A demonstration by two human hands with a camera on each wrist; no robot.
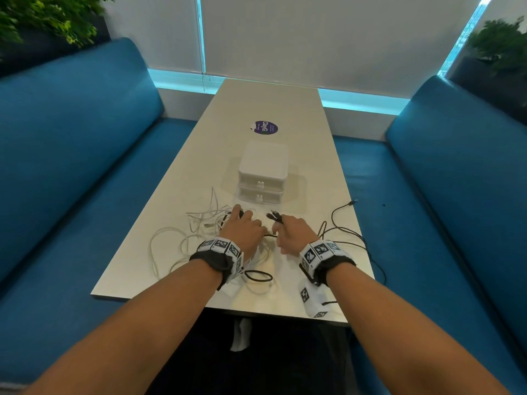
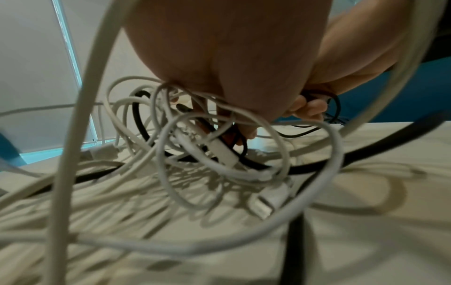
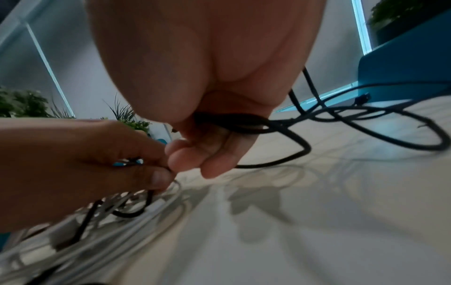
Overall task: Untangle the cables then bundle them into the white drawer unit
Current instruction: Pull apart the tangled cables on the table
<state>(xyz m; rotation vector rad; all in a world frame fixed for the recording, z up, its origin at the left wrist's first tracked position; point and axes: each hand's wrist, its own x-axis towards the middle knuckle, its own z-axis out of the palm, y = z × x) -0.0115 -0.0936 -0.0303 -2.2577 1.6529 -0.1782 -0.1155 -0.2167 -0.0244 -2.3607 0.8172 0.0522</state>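
Note:
A tangle of white cables (image 1: 171, 238) (image 2: 219, 165) mixed with black cable lies on the near part of the table. My left hand (image 1: 242, 226) (image 3: 85, 164) sits on the tangle, its fingers curled round cable strands. My right hand (image 1: 291, 229) (image 3: 202, 150) grips a black cable (image 1: 342, 229) (image 3: 305, 123), whose connector ends (image 1: 274, 216) stick up past the fingers. The rest of that black cable loops off to the right, ending in a plug (image 1: 353, 202). The white drawer unit (image 1: 263, 172) stands just beyond the hands, both drawers closed.
The table (image 1: 268, 104) is long and narrow, with blue benches (image 1: 71, 155) on both sides. A purple round sticker (image 1: 265, 127) lies behind the drawer unit. A black cable loop (image 1: 258, 276) lies near the front edge. Plants stand in the far corners.

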